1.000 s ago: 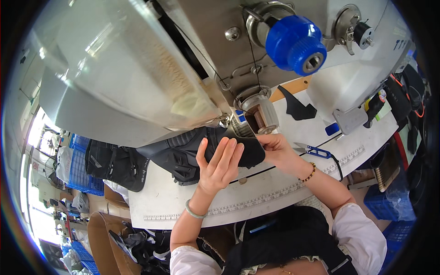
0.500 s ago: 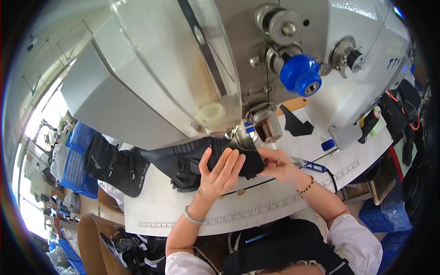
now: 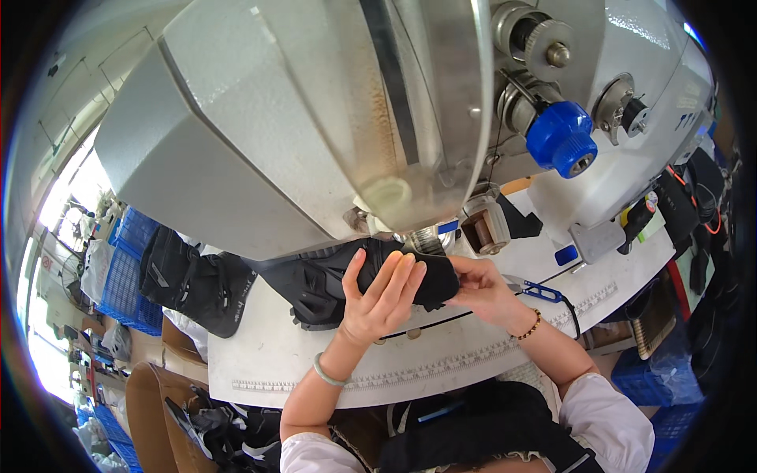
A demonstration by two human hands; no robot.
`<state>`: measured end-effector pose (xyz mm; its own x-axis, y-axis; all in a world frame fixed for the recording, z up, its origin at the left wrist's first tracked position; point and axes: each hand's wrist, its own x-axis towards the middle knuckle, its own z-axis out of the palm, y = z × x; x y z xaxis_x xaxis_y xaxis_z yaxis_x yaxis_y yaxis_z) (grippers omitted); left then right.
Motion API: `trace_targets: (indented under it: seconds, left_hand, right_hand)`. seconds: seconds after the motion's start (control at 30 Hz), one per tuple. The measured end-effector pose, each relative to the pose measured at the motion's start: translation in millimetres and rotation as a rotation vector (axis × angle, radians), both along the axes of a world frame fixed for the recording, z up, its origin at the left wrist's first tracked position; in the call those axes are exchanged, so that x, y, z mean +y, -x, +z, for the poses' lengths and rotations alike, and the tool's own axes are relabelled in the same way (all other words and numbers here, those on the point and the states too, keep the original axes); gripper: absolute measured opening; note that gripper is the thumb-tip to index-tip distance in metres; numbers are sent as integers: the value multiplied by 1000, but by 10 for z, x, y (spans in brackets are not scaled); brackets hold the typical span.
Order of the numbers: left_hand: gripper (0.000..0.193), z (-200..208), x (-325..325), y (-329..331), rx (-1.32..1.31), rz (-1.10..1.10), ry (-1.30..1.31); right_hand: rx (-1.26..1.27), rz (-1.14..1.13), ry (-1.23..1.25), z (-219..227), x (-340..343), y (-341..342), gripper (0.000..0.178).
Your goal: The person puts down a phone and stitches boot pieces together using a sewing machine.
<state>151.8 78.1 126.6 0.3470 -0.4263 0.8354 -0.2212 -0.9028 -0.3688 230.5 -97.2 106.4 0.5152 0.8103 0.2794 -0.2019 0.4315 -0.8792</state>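
A black boot [image 3: 307, 293] with ribbed and moulded panels lies on its side under the head of a large pale sewing machine [image 3: 236, 150]. My left hand [image 3: 377, 306] rests on its near side, fingers stretched out and lying flat against the black material. At the boot's right end, my right hand [image 3: 487, 298] pinches the edge between thumb and fingers; the fingertips are partly hidden. Just beyond the boot is the metal sewing area, mostly covered by the machine head. Thread snips [image 3: 542, 292] with a blue handle lie right of my right hand.
Another black boot piece [image 3: 193, 280] lies at the table's left end. A ruler strip [image 3: 426, 364] runs along the white table [image 3: 272, 355]. Up right are a blue tension knob [image 3: 561, 138] and a black scrap [image 3: 522, 224]. Blue crates [image 3: 130, 276] and a cardboard box [image 3: 154, 418] stand left.
The machine appears shifted right and larger in view, as the viewpoint has moved. Both hands keep nearly the same places on the boot; its right end looks slightly more folded down.
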Motion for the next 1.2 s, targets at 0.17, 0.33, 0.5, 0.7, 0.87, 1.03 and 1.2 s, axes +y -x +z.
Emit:
trace_targets:
  seconds: [0.17, 0.33, 0.5, 0.7, 0.87, 1.03, 1.2]
  left_hand:
    - [23, -11, 14, -8, -9, 2, 10]
    - [23, 2, 21, -22, -17, -9, 33]
    - [37, 25, 27, -34, 4, -9, 52]
    - [41, -18, 46, -9, 31, -25, 105]
    - [38, -30, -13, 37, 16, 49, 50]
    - [33, -163, -34, 23, 14, 25, 112]
    - [32, -2, -33, 61, 59, 44, 67]
  right_hand:
    - [54, 6, -8, 44, 9, 22, 38]
    - [48, 5, 8, 22, 7, 23, 38]
    - [115, -15, -66, 24, 36, 62, 35]
    - [128, -29, -99, 36, 54, 100, 30]
    - [85, -93, 6, 44, 20, 104, 31]
    - [45, -125, 31, -13, 25, 77, 32]
    - [-58, -164, 89, 130, -31, 120, 32]
